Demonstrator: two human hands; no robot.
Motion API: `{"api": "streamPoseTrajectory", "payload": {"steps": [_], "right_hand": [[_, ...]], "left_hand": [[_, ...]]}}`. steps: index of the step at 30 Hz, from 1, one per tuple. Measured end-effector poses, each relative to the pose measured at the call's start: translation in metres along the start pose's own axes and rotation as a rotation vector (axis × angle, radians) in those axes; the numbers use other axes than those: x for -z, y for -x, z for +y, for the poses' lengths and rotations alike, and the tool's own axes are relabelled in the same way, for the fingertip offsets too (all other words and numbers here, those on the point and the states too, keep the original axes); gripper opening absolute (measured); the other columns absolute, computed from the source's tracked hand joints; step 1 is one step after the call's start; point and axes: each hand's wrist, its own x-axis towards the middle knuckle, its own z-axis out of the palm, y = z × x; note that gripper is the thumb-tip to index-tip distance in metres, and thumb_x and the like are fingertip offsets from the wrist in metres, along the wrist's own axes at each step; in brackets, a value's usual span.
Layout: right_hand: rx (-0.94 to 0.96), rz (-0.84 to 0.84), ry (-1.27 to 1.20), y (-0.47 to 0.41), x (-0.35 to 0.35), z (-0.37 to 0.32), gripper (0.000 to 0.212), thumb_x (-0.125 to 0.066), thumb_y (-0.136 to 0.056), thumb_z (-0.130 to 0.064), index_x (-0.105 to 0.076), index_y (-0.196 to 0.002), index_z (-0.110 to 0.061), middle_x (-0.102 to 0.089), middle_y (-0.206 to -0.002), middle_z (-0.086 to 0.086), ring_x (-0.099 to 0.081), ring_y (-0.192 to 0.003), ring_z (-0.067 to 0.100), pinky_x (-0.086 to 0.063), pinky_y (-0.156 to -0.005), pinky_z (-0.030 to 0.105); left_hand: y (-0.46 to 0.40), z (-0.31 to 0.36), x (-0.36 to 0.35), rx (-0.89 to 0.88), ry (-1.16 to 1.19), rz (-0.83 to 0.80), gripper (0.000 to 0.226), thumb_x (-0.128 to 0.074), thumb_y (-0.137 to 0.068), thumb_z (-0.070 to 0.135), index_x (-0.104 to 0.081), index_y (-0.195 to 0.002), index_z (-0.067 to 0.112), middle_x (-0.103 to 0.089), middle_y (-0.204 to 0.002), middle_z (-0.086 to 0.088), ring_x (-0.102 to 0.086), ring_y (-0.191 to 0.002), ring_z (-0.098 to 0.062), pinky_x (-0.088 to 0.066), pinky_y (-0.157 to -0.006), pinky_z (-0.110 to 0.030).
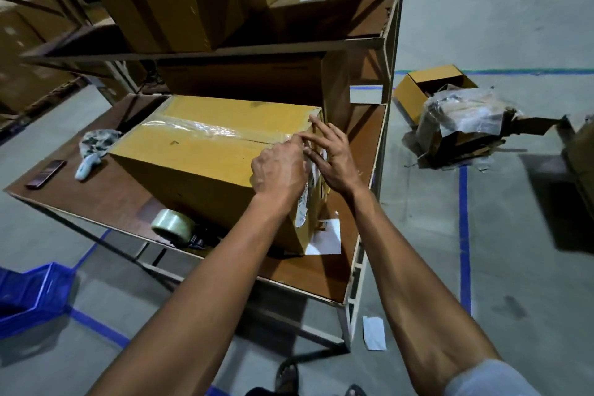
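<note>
The left hand [279, 167] pinched the top edge of the label [304, 202] with curled fingers, while the right hand [334, 157] pressed beside it with straight, spread fingers. The label hung on the right end of the box [199, 151], which stood on the desk [96, 202] with a tape roll [172, 223] just near of it.

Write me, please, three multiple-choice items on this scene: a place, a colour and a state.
1. The tape roll lies: A on the table beside the box; B on top of the box; C on the upper shelf.
2. The crate at lower left is: A red; B blue; C green.
3. The box's top is: A open; B torn; C taped shut.
Answers: 1 A, it rests by the box's near side; 2 B, its plastic is blue; 3 C, clear tape runs along it.
</note>
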Motion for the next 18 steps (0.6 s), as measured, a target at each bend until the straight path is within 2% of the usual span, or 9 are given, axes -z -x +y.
{"api": "streamPoseTrajectory", "payload": {"steps": [2, 5, 8, 9, 10, 11, 12, 14, 18], "right_hand": [[-0.008, -0.038, 0.024, 0.007, 0.005, 0.003, 0.05, -0.066, -0.103, -0.042, -0.052, -0.151, -0.048, -0.023, -0.176, -0.013, -0.019, -0.162, 0.029, -0.025, -0.128, 0.061], [-0.002, -0.071, 0.083, 0.01, 0.015, 0.0, 0.06, -0.071, -0.099, -0.04, -0.047, -0.153, -0.049, -0.023, -0.177, -0.007, -0.016, -0.163, 0.03, -0.026, -0.125, 0.066], [-0.023, -0.099, 0.124, 0.011, 0.019, -0.007, 0.07, -0.074, -0.098, -0.025, -0.044, -0.158, -0.043, -0.02, -0.178, -0.002, -0.013, -0.165, 0.029, -0.026, -0.127, 0.064], [-0.032, -0.1, 0.115, 0.015, 0.017, -0.011, 0.074, -0.072, -0.098, -0.018, -0.04, -0.162, -0.039, -0.018, -0.178, 0.001, -0.012, -0.165, 0.029, -0.025, -0.129, 0.062], [-0.044, -0.089, 0.083, 0.021, 0.011, -0.016, 0.076, -0.068, -0.1, -0.013, -0.035, -0.165, -0.033, -0.016, -0.179, 0.004, -0.013, -0.166, 0.028, -0.025, -0.13, 0.06], [-0.057, -0.061, 0.033, 0.028, 0.004, -0.023, 0.074, -0.061, -0.104, -0.011, -0.029, -0.168, -0.026, -0.016, -0.179, 0.006, -0.013, -0.166, 0.027, -0.024, -0.132, 0.056], [-0.067, -0.021, -0.028, 0.037, -0.005, -0.03, 0.07, -0.054, -0.107, -0.009, -0.025, -0.169, -0.019, -0.016, -0.178, 0.007, -0.014, -0.166, 0.024, -0.024, -0.133, 0.053], [-0.066, 0.049, -0.13, 0.052, -0.024, -0.045, 0.063, -0.044, -0.11, -0.005, -0.022, -0.169, -0.011, -0.019, -0.178, 0.006, -0.015, -0.166, 0.019, -0.022, -0.134, 0.047], [-0.05, 0.054, -0.155, 0.063, -0.045, -0.055, 0.077, -0.04, -0.101, 0.012, -0.009, -0.17, -0.006, -0.008, -0.179, 0.009, -0.006, -0.167, 0.019, -0.017, -0.135, 0.047]], "left_hand": [[0.001, 0.002, -0.001, -0.008, -0.016, -0.011, 0.045, -0.076, -0.098, 0.028, -0.053, -0.135, 0.019, -0.056, -0.081, -0.004, -0.071, -0.087, -0.034, -0.048, -0.071, -0.042], [0.003, 0.003, 0.0, -0.034, -0.06, -0.034, 0.05, -0.076, -0.097, 0.03, -0.048, -0.137, 0.02, -0.071, -0.102, -0.009, -0.072, -0.094, -0.036, -0.047, -0.071, -0.041], [0.0, -0.001, 0.005, -0.033, -0.048, -0.075, 0.062, -0.072, -0.096, 0.052, -0.048, -0.146, 0.023, -0.073, -0.113, -0.008, -0.072, -0.102, -0.035, -0.054, -0.076, -0.041], [-0.003, -0.005, 0.006, -0.045, -0.027, -0.097, 0.068, -0.068, -0.096, 0.058, -0.047, -0.152, 0.025, -0.074, -0.119, -0.008, -0.071, -0.109, -0.035, -0.055, -0.084, -0.044], [-0.007, -0.011, 0.007, -0.071, 0.008, -0.136, 0.073, -0.064, -0.098, 0.061, -0.043, -0.158, 0.026, -0.072, -0.131, -0.009, -0.067, -0.121, -0.035, -0.053, -0.099, -0.049], [-0.01, -0.018, 0.007, -0.113, 0.054, -0.183, 0.076, -0.059, -0.101, 0.061, -0.036, -0.164, 0.026, -0.064, -0.148, -0.009, -0.059, -0.138, -0.034, -0.042, -0.118, -0.053], [-0.013, -0.025, 0.008, -0.166, 0.105, -0.239, 0.075, -0.051, -0.105, 0.059, -0.029, -0.168, 0.025, -0.048, -0.164, -0.008, -0.044, -0.153, -0.03, -0.026, -0.128, -0.056], [-0.019, -0.038, 0.01, -0.254, 0.207, -0.353, 0.068, -0.036, -0.112, 0.053, -0.019, -0.171, 0.026, -0.021, -0.177, 0.0, -0.018, -0.164, -0.021, -0.01, -0.133, -0.054], [-0.031, -0.06, 0.008, -0.327, 0.28, -0.438, 0.057, -0.026, -0.116, 0.043, -0.017, -0.171, 0.031, -0.015, -0.178, 0.011, -0.011, -0.165, -0.013, -0.004, -0.133, -0.053]]}}
